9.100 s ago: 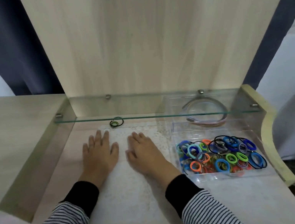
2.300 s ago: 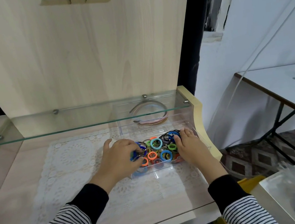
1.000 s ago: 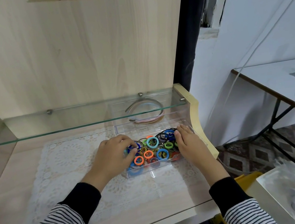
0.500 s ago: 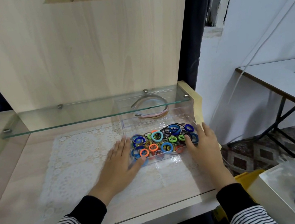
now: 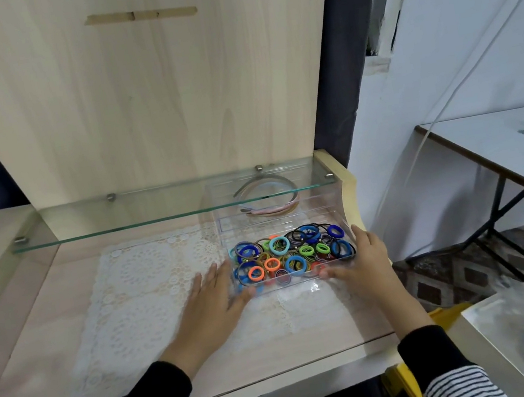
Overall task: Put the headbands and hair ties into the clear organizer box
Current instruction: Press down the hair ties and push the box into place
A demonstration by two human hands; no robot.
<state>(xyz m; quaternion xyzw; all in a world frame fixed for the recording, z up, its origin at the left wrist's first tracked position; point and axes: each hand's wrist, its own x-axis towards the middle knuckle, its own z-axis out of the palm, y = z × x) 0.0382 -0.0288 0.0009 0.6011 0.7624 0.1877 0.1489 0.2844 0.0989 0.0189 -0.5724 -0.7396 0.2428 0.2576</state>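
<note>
- Here the left hand [image 5: 214, 305] lies flat and open with straight fingers. Its thumb side touches the left front corner of the clear organizer box [image 5: 291, 218].
- The right hand [image 5: 363, 262] is open too. Its fingers reach along the right wall of the box, and its thumb lies at the front wall.
- The box stands between the two hands, on a white lace mat [image 5: 150, 286] that covers the wooden tabletop [image 5: 20, 360].
- The hair ties [image 5: 291, 255] fill the near compartment, just between the hands. They are blue, green, orange, black and light blue, all in a loose heap.
- The headbands [image 5: 276, 209] lie in the far compartment, beyond the fingertips of both hands. They are seen partly through a glass shelf [image 5: 151, 206] that runs above the back of the box.
- Both sleeves are striped with black cuffs.
</note>
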